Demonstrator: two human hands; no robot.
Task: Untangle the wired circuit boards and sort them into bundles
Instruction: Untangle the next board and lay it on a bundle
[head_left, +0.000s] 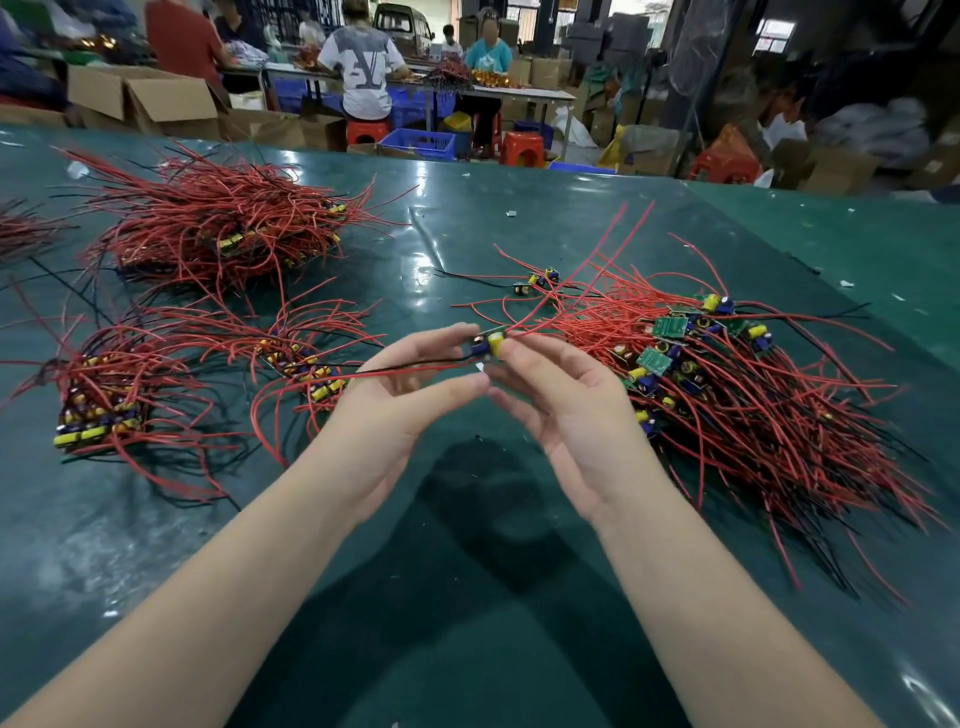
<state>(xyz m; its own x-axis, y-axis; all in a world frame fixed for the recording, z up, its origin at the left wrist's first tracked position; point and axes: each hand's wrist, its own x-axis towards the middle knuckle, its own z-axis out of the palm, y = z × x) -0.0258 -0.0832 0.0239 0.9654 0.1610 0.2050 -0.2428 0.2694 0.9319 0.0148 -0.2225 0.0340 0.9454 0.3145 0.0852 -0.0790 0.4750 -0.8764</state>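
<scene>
Both hands on one board.
Left hand (400, 384) and right hand (561, 400) pinched a wired circuit board (488, 345) above the table (467, 234).

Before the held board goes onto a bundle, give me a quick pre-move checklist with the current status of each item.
1. Circuit board pinched by both hands, left hand and right hand: ok.
2. Board lifted off the green table: ok.
3. Its red wires free of the tangled pile on the right: not ok, they run into it.
4. Sorted bundle by the left hand is reachable: ok.
5. Black wire unsnagged: cannot tell.
</scene>
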